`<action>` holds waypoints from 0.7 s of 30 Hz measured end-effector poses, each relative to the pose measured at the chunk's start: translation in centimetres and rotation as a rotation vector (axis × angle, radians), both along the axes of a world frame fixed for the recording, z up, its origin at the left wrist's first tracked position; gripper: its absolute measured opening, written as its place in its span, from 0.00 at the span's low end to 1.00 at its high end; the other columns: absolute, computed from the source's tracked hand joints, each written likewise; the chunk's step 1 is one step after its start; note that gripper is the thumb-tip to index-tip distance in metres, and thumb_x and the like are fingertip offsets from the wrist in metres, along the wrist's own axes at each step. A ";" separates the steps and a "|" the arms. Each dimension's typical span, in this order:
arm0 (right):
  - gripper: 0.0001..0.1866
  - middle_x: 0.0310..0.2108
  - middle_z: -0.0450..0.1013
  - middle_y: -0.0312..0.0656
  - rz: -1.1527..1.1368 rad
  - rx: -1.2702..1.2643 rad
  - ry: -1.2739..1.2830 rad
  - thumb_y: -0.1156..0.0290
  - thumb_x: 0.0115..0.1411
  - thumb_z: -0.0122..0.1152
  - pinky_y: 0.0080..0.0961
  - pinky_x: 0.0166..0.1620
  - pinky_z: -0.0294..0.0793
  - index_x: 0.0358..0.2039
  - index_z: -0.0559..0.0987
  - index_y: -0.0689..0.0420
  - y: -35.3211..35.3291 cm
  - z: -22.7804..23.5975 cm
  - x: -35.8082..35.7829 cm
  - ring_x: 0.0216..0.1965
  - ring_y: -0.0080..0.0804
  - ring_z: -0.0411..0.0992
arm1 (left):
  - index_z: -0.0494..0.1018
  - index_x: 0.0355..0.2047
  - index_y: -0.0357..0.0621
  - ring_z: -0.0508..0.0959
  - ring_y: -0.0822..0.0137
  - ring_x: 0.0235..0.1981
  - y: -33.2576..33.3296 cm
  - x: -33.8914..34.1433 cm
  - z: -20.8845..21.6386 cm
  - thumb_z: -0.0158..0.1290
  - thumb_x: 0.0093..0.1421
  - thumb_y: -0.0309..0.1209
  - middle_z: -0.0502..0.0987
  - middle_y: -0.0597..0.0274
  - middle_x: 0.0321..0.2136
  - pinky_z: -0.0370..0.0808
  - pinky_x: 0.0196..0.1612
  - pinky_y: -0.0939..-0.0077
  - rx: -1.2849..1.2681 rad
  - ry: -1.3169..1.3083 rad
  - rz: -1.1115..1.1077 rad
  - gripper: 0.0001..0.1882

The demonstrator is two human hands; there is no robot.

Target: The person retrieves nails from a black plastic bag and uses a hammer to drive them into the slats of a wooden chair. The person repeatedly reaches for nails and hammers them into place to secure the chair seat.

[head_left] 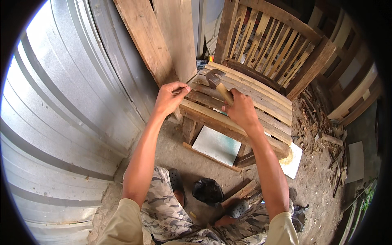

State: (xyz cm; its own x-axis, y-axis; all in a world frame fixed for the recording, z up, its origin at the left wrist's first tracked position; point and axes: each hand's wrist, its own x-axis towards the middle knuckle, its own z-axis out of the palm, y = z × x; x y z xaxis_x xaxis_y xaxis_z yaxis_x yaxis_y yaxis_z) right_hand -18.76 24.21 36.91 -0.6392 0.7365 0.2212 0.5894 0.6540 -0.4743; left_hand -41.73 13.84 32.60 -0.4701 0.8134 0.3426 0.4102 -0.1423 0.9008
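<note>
My right hand (243, 109) is wrapped round the wooden handle of a hammer (222, 90). The hammer's dark metal head is raised over the slatted seat of a wooden chair (261, 107). Near the seat's left end, my left hand (171, 98) is closed in a pinch, thumb against fingers. Something small and dark shows at its fingertips, too small to name. The chair's seat is made of spaced wooden slats, and its backrest (261, 45) has thin upright bars.
Wide wooden boards (173, 36) lean at the far left beside a corrugated metal wall (61, 122). A pale panel (216, 145) lies under the seat. A black plastic bag (207, 191) sits between my feet. Wood scraps (330, 141) litter the ground at right.
</note>
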 end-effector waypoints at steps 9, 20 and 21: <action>0.24 0.33 0.77 0.63 -0.011 -0.020 -0.025 0.71 0.50 0.71 0.45 0.45 0.76 0.45 0.74 0.68 -0.8 1.3 0.2 0.40 0.59 0.76 | 0.80 0.38 0.36 0.79 0.77 0.36 0.1 -0.2 -0.2 0.59 0.62 0.30 0.83 0.63 0.34 0.74 0.43 0.80 -0.030 -0.029 0.004 0.10; 0.23 0.32 0.77 0.60 0.024 0.011 0.013 0.66 0.51 0.71 0.46 0.44 0.73 0.43 0.75 0.65 -0.5 0.6 0.5 0.40 0.59 0.76 | 0.81 0.37 0.36 0.77 0.78 0.30 0.0 0.0 -0.4 0.60 0.61 0.31 0.82 0.66 0.29 0.73 0.35 0.82 0.025 0.035 0.036 0.10; 0.23 0.32 0.77 0.60 0.030 0.010 0.021 0.66 0.51 0.71 0.46 0.44 0.73 0.43 0.75 0.65 -0.5 0.4 0.4 0.40 0.60 0.76 | 0.81 0.38 0.37 0.77 0.79 0.29 0.1 -0.4 -0.4 0.60 0.61 0.31 0.82 0.66 0.29 0.72 0.33 0.83 0.033 -0.006 0.024 0.10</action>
State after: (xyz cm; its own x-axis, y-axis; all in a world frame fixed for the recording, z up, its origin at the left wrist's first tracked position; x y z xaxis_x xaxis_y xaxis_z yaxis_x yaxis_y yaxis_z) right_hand -18.37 23.76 37.36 -0.6562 0.7147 0.2421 0.5596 0.6762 -0.4792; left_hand -42.08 13.93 32.23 -0.4913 0.7904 0.3659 0.4082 -0.1622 0.8984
